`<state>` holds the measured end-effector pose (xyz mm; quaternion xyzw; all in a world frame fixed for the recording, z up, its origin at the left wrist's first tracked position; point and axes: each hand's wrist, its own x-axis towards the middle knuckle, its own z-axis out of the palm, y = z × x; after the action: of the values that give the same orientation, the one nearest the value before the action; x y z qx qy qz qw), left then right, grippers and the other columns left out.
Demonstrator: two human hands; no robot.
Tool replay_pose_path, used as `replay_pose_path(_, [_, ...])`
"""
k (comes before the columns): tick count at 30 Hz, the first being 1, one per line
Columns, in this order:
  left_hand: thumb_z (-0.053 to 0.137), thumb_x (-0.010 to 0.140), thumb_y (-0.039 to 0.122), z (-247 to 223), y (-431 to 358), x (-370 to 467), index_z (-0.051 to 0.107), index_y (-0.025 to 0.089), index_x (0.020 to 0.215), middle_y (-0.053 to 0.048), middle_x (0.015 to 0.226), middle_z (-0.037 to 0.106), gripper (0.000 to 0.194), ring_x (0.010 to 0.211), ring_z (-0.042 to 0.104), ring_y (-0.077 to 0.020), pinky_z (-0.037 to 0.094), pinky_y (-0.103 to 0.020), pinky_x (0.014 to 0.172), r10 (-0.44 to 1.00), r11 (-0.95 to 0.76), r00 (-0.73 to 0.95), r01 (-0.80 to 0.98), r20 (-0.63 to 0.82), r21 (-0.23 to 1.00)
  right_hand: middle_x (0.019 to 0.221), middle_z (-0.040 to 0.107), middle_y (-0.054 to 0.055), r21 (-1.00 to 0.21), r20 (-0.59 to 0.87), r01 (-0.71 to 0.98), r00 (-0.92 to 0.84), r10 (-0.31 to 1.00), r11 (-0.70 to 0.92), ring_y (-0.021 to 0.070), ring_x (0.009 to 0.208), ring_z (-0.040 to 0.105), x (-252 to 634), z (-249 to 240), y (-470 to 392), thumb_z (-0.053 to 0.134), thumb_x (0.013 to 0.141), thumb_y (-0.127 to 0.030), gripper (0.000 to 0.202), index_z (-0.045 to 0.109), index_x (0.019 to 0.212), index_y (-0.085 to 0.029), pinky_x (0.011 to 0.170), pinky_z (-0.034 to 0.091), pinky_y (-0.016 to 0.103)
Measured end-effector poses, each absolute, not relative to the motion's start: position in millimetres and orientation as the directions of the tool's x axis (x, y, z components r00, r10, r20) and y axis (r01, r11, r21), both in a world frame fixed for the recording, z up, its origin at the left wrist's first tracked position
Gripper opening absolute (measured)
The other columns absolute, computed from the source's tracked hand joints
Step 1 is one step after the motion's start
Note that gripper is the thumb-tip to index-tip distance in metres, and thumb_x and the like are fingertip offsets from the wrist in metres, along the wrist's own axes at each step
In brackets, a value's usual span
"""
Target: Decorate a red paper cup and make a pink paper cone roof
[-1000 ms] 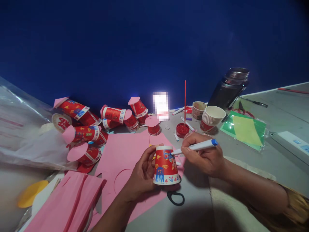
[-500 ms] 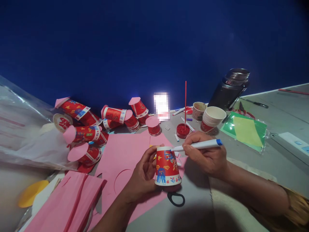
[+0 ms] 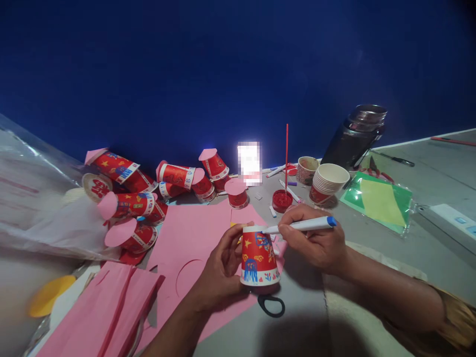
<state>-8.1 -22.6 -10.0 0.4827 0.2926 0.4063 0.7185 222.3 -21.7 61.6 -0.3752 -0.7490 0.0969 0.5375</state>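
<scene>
A red paper cup with white bands, gold stars and blue marks is held upside down in my left hand, its fingers wrapped round the left side. My right hand grips a white marker with a blue end. The marker's tip touches or nearly touches the cup near its upper white band, where blue lines show. Below the cup, a black scissor handle lies on the grey table. Pink paper with a curved cut lies under my left hand.
Several red cups with pink discs lie at the left, beside clear plastic. Behind my right hand are a red pot with a thin stick, stacked cups and a dark flask. A green packet lies right.
My right hand and the marker have shifted slightly left. The cup in my left hand has turned or moved very slightly to the right.
</scene>
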Motion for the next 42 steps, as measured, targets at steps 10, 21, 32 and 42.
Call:
replay_pose_path(10, [0.094, 0.059, 0.011, -11, -22, -8, 0.054, 0.033, 0.141, -0.012, 0.148, 0.056, 0.094, 0.13, 0.06, -0.0331, 0.053, -0.043, 0.106, 0.867, 0.19, 0.498, -0.301, -0.016, 0.935, 0.062, 0.066, 0.001, -0.58, 0.699, 0.418, -0.186, 0.691, 0.699, 0.013, 0.051, 0.06, 222, 62, -23, 0.057, 0.093, -0.016, 0.014, 0.062, 0.08, -0.019, 0.05, 0.046, 0.024])
replay_pose_path(21, [0.093, 0.061, 0.012, -13, -23, -8, 0.055, 0.033, 0.14, -0.012, 0.154, 0.052, 0.09, 0.14, 0.054, -0.0361, 0.052, -0.044, 0.108, 0.884, 0.156, 0.467, -0.295, 0.0, 0.943, 0.063, 0.064, 0.001, -0.588, 0.703, 0.371, -0.206, 0.681, 0.719, 0.0111, 0.052, 0.057, 220, 64, -25, 0.056, 0.092, -0.013, 0.015, 0.062, 0.079, -0.018, 0.049, 0.044, 0.022])
replay_pose_path(32, [0.093, 0.056, 0.009, -12, -20, -8, 0.054, 0.031, 0.139, -0.014, 0.148, 0.057, 0.095, 0.131, 0.061, -0.0377, 0.055, -0.047, 0.104, 0.884, 0.187, 0.465, -0.285, -0.034, 0.94, 0.072, 0.069, -0.002, -0.769, 0.624, 0.184, 0.015, 0.781, 0.612, 0.011, 0.059, 0.062, 224, 53, -22, 0.059, 0.098, -0.016, 0.011, 0.068, 0.097, -0.021, 0.055, 0.049, 0.023])
replay_pose_path(42, [0.091, 0.057, 0.012, 1, -23, -4, 0.052, 0.029, 0.134, -0.011, 0.134, 0.065, 0.088, 0.12, 0.067, -0.0312, 0.058, -0.036, 0.091, 0.929, 0.201, 0.362, -0.309, -0.08, 0.929, 0.078, 0.073, 0.0, -0.809, 0.561, 0.202, -0.01, 0.828, 0.551, 0.0105, 0.056, 0.063, 221, 44, -15, 0.06, 0.1, -0.022, 0.012, 0.069, 0.109, -0.021, 0.049, 0.048, 0.022])
